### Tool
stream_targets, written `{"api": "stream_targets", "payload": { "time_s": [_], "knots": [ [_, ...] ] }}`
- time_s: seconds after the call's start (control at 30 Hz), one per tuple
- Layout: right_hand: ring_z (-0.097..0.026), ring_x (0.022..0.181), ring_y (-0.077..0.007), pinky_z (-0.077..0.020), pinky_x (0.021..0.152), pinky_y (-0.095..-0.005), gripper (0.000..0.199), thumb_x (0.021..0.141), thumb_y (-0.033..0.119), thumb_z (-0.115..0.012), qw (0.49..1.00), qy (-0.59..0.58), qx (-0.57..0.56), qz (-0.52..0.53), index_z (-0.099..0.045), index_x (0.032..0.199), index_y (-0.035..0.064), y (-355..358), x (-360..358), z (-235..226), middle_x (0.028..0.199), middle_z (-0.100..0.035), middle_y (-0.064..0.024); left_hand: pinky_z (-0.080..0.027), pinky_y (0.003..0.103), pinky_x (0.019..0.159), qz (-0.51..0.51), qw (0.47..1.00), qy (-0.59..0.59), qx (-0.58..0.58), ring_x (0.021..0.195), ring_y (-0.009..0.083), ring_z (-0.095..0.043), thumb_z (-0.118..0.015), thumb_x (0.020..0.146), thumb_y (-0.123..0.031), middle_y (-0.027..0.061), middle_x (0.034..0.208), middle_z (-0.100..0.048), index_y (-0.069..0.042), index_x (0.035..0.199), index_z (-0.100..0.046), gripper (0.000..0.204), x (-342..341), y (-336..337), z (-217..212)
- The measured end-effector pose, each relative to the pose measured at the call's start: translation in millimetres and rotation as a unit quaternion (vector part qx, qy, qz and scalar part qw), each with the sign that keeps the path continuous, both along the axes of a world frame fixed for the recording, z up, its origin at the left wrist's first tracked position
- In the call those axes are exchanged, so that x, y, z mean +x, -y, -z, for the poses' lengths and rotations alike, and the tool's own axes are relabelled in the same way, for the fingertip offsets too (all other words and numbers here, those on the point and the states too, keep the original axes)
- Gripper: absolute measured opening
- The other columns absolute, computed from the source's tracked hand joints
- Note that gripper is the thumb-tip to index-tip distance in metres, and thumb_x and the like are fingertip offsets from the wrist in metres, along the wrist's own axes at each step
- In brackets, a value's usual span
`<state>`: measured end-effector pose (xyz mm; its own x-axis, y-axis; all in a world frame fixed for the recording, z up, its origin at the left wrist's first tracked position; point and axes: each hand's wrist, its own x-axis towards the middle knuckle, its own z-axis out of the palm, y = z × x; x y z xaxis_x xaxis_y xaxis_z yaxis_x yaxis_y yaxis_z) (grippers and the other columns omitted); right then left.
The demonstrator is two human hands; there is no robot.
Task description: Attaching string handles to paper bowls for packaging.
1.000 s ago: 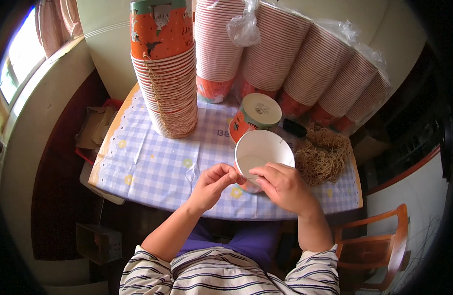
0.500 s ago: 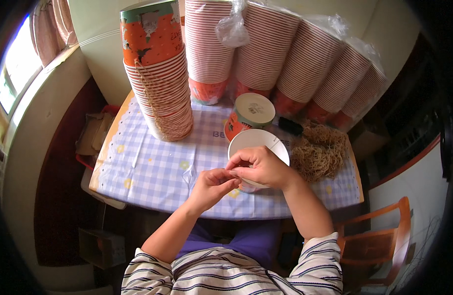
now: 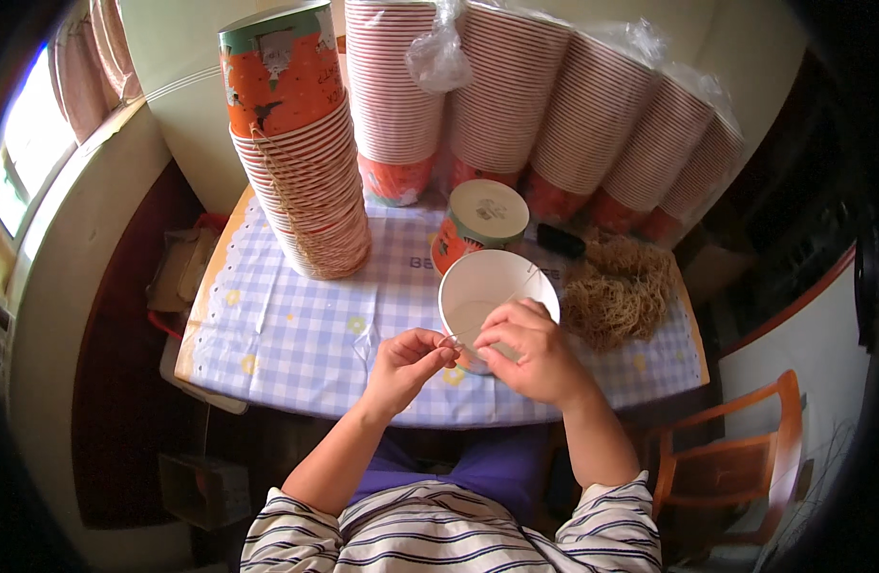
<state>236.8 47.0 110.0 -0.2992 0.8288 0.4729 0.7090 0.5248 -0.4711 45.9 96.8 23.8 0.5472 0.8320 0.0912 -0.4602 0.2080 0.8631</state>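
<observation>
A white-lined paper bucket (image 3: 473,282) stands upright in front of me, with a thin cord (image 3: 534,274) at its far right rim. At the bucket's near left edge my left hand (image 3: 411,365) is closed, thumb and forefinger pinching the thin cord. My right hand (image 3: 530,353) is over the bucket's near right side, its bent fingers closed on the cord, which stretches a short way between both hands. Behind it sits an upside-down orange and green paper bucket (image 3: 490,210). To the right lies a tangled heap of tan cords (image 3: 619,296).
A tall nested stack of paper buckets (image 3: 306,191), strung with cords, stands at the left. Several plastic-wrapped stacks of buckets (image 3: 506,86) line the back. A black object (image 3: 561,241) lies beside the cords on the checked tablecloth (image 3: 296,334). A wooden chair (image 3: 726,468) is at right.
My right hand has moved right and slightly down, away from my left fingertips, and a length of cord now shows between them. More of the bucket's inside is visible.
</observation>
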Motion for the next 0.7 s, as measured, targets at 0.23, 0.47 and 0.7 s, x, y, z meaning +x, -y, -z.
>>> {"api": "stream_targets", "payload": {
  "time_s": [0.23, 0.47, 0.7],
  "knots": [
    [-0.054, 0.090, -0.0238, -0.0412, 0.085, -0.0357, 0.023, 0.072, 0.005, -0.065, 0.998, -0.005, -0.042, -0.051, -0.066, 0.095, 0.0068, -13, -4, 12, 0.092, -0.057, -0.0064, -0.049, 0.026, 0.078, 0.026, 0.998, 0.007, 0.059, 0.087, 0.0122, -0.060, -0.062, 0.086, -0.002, 0.0077, 0.094, -0.065, 0.002, 0.093, -0.061, 0.008, 0, 0, 3],
    [-0.055, 0.093, -0.0249, -0.0415, 0.086, -0.0363, 0.027, 0.072, 0.005, -0.064, 0.997, -0.002, -0.047, -0.067, -0.066, 0.098, 0.0090, -17, -8, 12, 0.095, -0.057, -0.0070, -0.048, 0.026, 0.079, 0.038, 0.994, -0.036, 0.094, 0.088, 0.0127, -0.060, -0.063, 0.085, -0.002, 0.0086, 0.093, -0.066, 0.003, 0.091, -0.062, 0.009, -5, -4, 2],
    [-0.054, 0.091, -0.0226, -0.0413, 0.083, -0.0347, 0.019, 0.069, 0.006, -0.069, 0.998, 0.037, -0.033, -0.050, -0.065, 0.088, 0.0087, -16, -2, 12, 0.095, -0.058, -0.0040, -0.049, 0.026, 0.079, 0.028, 0.994, -0.041, 0.098, 0.086, 0.0127, -0.061, -0.064, 0.084, -0.002, 0.0085, 0.092, -0.066, 0.003, 0.091, -0.062, 0.009, -2, -3, 2]
  ]
}}
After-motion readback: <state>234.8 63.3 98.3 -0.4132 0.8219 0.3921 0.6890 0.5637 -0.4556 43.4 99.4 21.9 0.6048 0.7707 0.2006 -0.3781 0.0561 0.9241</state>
